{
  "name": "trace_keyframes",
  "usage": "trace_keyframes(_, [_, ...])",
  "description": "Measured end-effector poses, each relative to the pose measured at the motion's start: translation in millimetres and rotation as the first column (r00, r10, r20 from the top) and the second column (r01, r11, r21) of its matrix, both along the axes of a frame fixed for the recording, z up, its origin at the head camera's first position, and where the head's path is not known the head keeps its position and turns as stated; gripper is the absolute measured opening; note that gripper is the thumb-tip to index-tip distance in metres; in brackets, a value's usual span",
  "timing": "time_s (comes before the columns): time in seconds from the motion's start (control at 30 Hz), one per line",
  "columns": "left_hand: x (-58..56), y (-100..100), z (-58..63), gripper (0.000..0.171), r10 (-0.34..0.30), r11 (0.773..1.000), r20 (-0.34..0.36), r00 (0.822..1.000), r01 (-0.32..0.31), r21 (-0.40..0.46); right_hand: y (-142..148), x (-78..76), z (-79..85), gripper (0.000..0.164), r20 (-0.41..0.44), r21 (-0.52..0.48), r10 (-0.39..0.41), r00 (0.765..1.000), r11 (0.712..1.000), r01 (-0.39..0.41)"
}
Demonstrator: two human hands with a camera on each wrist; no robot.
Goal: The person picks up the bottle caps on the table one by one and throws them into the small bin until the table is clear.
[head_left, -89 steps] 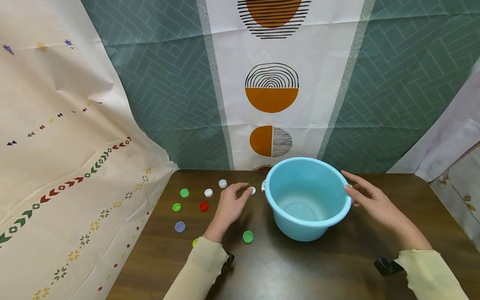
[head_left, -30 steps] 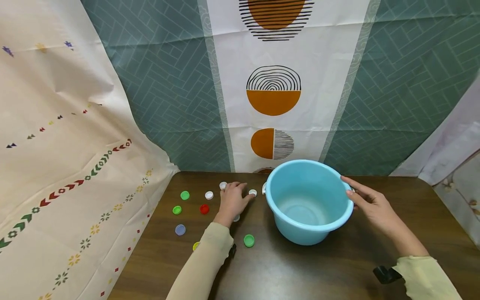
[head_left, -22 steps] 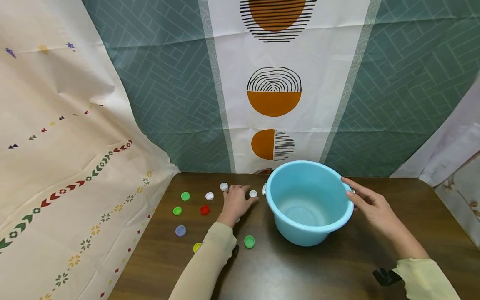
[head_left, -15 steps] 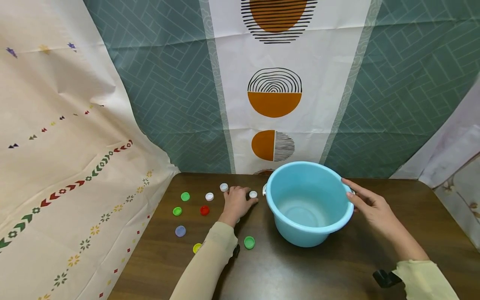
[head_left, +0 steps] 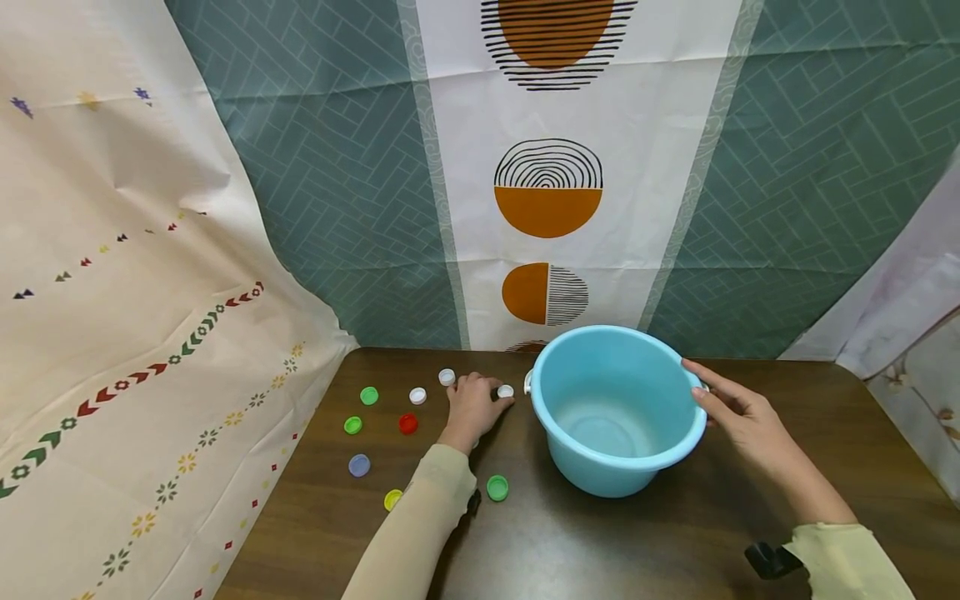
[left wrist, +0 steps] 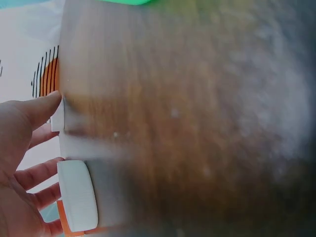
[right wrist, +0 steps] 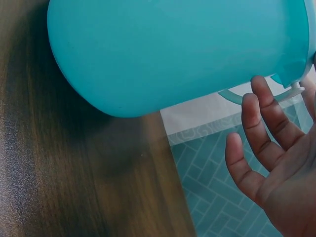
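My left hand reaches low over the table, thumb and index finger pinching a small white bottle cap beside the bucket. In the left wrist view that white cap shows between thumb and index, and a second white cap stands near the other fingers. On the other side, my right hand grips the rim of a light blue bucket, thumb at the rim and fingers outside. The right wrist view shows the bucket's side and its handle, with three fingers spread near it.
Left of my left hand lie more caps: white ones, a red cap, green caps, a blue cap and a yellow cap. Another green cap is nearer. Patterned cloth hangs behind the dark wooden table.
My left hand has come down from above the table, its thumb and index finger moving onto the white cap. The right hand keeps its grip on the bucket rim.
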State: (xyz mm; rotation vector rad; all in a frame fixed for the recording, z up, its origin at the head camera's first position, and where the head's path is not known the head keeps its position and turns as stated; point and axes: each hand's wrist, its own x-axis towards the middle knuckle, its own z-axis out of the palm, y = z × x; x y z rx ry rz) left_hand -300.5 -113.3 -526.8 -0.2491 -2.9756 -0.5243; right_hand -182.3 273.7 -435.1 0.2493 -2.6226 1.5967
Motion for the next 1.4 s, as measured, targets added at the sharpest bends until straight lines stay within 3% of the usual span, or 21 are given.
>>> trace_keyframes(0.53, [5.1,-5.3,-2.2,0.036,0.003,0.998,0.003,1.0,-0.004,0.066,1.7,0.9,-2.1,0.048,-0.03,-0.011,0.017,0.999,1.0,-0.017])
trace_keyframes(0.9, [8.8,-17.3,8.6,0.033,0.026,0.981,-0.072,0.997,-0.012,0.192,2.7,-1.3,-4.3,0.049,-0.024,-0.011,0.017,1.0,1.0,-0.017])
trace_keyframes(1.23, [12.2,-31.2,20.5,0.027,0.061,0.945,-0.149,0.987,-0.009,0.327,2.8,-0.2,-4.2,0.049,-0.024,-0.009,0.012,1.0,1.0,-0.012])
trace_keyframes(1.4, [11.6,-36.9,21.8,0.026,0.084,0.894,-0.158,0.984,-0.004,0.447,3.1,0.3,-4.3,0.049,-0.022,-0.013,0.011,1.0,1.0,-0.011])
